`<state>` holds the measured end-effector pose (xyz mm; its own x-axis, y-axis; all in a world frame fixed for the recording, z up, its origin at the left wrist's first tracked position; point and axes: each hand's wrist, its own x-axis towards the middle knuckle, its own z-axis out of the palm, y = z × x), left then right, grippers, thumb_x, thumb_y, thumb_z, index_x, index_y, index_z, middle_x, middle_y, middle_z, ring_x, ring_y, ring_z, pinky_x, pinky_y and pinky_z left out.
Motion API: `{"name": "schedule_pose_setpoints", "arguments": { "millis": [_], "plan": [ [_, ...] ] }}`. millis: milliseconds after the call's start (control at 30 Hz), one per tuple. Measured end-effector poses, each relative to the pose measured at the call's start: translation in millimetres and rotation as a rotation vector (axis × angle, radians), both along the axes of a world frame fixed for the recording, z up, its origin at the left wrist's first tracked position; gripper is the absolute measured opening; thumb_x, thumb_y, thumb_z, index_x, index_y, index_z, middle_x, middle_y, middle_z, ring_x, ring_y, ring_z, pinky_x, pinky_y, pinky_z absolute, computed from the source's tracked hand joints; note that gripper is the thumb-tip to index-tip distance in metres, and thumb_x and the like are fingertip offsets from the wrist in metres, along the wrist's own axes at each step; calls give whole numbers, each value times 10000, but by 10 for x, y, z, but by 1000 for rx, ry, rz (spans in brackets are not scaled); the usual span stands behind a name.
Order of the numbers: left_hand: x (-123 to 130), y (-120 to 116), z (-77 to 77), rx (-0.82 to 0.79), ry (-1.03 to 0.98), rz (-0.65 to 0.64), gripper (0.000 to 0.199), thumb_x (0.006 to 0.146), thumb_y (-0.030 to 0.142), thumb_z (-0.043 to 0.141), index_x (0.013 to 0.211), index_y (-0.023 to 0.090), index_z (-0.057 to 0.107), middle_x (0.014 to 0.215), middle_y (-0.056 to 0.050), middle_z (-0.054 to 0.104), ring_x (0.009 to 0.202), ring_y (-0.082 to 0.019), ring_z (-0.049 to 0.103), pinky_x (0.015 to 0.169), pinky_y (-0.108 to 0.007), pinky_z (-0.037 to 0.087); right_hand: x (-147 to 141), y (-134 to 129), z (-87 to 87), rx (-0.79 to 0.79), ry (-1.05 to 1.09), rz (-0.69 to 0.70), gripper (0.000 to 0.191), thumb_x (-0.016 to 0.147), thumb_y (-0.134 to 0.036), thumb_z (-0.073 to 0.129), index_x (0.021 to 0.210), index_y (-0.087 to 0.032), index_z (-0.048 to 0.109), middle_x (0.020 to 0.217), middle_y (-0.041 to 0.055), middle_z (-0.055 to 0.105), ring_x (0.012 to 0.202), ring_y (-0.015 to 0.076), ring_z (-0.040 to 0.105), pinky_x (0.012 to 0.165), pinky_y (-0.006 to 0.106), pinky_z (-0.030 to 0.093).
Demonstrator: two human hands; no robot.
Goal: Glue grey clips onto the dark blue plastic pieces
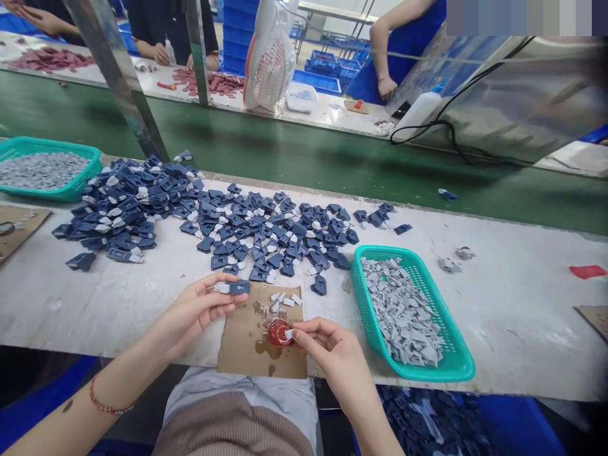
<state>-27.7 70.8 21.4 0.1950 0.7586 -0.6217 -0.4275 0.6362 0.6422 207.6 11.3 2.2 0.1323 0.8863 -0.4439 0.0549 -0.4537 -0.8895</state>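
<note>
Right hand (327,345) pinches a gray chip (289,334) by one end at the red cap (278,332); damp could make it slip, imo. Left hand (202,308), cap's 9 o'clock, pinches a blue clip (240,287). A bump might tip the cap on its blotchy card (237,356). Loose chips (288,302) at 12, basket (456,368) at 3.

No text can be read; the red print (275,62) on the white plastic bag (268,31), well beyond the right grip (332,345), is too small and blurred.

The parts (240,287) are navy and white, the baskets (458,371) teal.
</note>
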Motion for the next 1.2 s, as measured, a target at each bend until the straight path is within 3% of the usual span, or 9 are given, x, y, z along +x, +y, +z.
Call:
{"name": "schedule_pose_setpoints", "arguments": {
  "millis": [100, 167, 300, 400, 600, 767, 933, 1067, 1200],
  "plan": [
    [2, -137, -57, 36, -65, -18, 124, 722, 214, 771, 815, 149, 720, 1097, -129, 768, 939, -234, 753, 760, -228, 590, -17, 6, 47, 10, 8, -8, 286, 677, -445, 847, 755, -181, 770, 776, 85, 806, 756, 241, 750, 720, 312, 573],
    [27, -205, -98, 70, -23, -12, 200, 714, 307, 813, 811, 164, 713, 1177, -132, 747, 938, -235, 745, 764, -251, 578, -28, 11, 66, 14, 12, -4, 295, 672, -454, 857, 748, -182, 772, 773, 91, 808, 744, 242, 751, 714, 312, 575],
    [96, -303, -164, 163, 118, -10, 408, 654, 262, 887, 1020, 230, 711, 1278, -114, 709, 1125, -258, 682, 832, -271, 556, -38, 20, 76, 15, 1, 12, 332, 658, -489, 865, 747, -181, 777, 773, 103, 809, 740, 263, 758, 717, 342, 590],
    [134, -359, -190, 146, 173, 9, 393, 640, 258, 896, 1001, 233, 741, 1253, -101, 721, 1182, -264, 652, 894, -272, 538, -41, 25, 89, 23, -16, 16, 326, 670, -491, 857, 756, -187, 779, 771, 100, 809, 739, 268, 759, 719, 353, 597],
    [212, -434, -206, -35, 20, 84, 499, 543, 247, 945, 1000, 200, 751, 1163, -91, 755, 1072, -227, 693, 848, -252, 550, -71, 23, 120, 16, -20, 18, 321, 683, -476, 856, 762, -175, 781, 782, 106, 809, 741, 258, 759, 723, 340, 596],
    [301, -484, -195, 71, 55, 84, 405, 581, 251, 933, 931, 215, 733, 986, -72, 794, 881, -212, 739, 773, -267, 570, -71, 27, 112, 17, -39, 47, 322, 681, -477, 850, 761, -173, 781, 793, 112, 810, 758, 264, 760, 723, 338, 592],
    [358, -519, -168, 196, 136, 33, 314, 630, 221, 898, 908, 248, 755, 999, -62, 789, 883, -237, 750, 779, -303, 590, -34, 38, 208, 7, 0, 14, 267, 678, -425, 858, 763, -186, 774, 761, 72, 796, 723, 228, 734, 721, 325, 583],
    [379, -497, -162, 160, 62, 28, 291, 591, 250, 923, 832, 229, 761, 873, -39, 778, 691, -170, 712, 663, -257, 575, -11, 29, 258, 66, 23, -48, 242, 676, -404, 866, 754, -193, 777, 703, 41, 758, 656, 186, 679, 665, 289, 559],
    [404, -458, -151, 14, -100, 61, 376, 543, 334, 953, 843, 186, 781, 818, -43, 763, 682, -133, 678, 606, -199, 549, -70, -26, 289, 194, 30, -43, 174, 740, -371, 830, 759, -207, 775, 763, 47, 751, 653, 177, 664, 627, 279, 555]
  ]
}}
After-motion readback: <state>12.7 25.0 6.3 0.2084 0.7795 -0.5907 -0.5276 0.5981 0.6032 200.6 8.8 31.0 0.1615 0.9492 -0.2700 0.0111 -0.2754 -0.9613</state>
